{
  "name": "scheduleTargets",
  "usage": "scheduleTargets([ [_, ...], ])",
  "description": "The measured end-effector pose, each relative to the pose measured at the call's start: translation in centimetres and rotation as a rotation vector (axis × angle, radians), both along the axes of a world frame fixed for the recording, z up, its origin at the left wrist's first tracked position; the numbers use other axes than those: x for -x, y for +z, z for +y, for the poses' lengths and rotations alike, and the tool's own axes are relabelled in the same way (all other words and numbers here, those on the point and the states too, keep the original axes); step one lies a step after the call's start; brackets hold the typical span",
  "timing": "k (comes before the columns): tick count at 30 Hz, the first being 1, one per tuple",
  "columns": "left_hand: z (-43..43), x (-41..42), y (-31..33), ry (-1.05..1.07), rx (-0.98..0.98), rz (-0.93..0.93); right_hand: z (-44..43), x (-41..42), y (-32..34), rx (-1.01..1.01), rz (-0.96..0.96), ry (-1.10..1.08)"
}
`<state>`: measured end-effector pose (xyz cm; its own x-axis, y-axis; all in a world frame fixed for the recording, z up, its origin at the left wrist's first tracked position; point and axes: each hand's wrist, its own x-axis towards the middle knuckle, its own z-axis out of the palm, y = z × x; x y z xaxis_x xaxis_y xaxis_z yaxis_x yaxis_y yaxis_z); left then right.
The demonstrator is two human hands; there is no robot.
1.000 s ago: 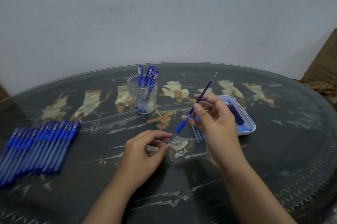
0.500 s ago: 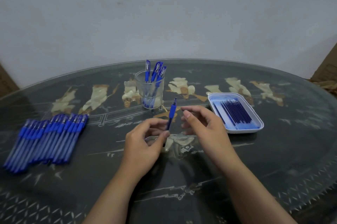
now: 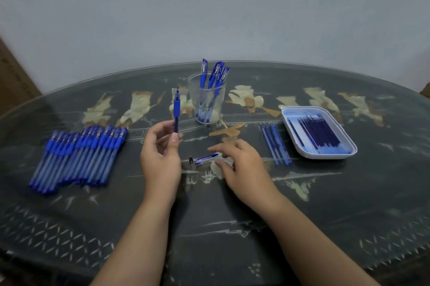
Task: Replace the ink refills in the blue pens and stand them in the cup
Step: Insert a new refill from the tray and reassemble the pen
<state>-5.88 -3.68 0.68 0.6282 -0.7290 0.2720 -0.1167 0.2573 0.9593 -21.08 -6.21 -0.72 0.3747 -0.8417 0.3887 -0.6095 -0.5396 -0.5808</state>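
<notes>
Cap next, then into the cup
The left hand point(image 3: 160, 160) pinches the pen point(image 3: 176, 108) by its lower barrel, tip upward, just above its own thumb. The right hand point(image 3: 242, 167) hovers with fingers loosely spread and holding nothing; the cap point(image 3: 206, 159) lies on the worktop point(image 3: 349, 204) at its fingertips, and blur hides any contact. Advice: pinch the cap's closed end, push it straight on, then stand the pen in the cup point(image 3: 207, 104) beyond the left hand
</notes>
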Motion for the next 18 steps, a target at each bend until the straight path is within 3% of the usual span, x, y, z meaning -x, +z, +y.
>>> scheduleTargets([
  [5,-0.4,0.1,-0.2,-0.015,-0.006,-0.008,0.1,-1.9,0.1,0.151,0.094,0.024],
  [13,-0.6,-0.2,-0.6,-0.001,-0.02,0.02,-0.9,-5.3,1.4,0.033,0.251,-0.016],
  [15,-0.6,-0.2,-0.7,-0.001,-0.024,0.022,-1.0,-5.2,1.4,0.033,0.137,-0.036],
  [18,-0.6,-0.2,-0.6,-0.038,-0.03,0.039,-1.4,-3.7,2.8,-0.104,-0.182,-0.116],
])
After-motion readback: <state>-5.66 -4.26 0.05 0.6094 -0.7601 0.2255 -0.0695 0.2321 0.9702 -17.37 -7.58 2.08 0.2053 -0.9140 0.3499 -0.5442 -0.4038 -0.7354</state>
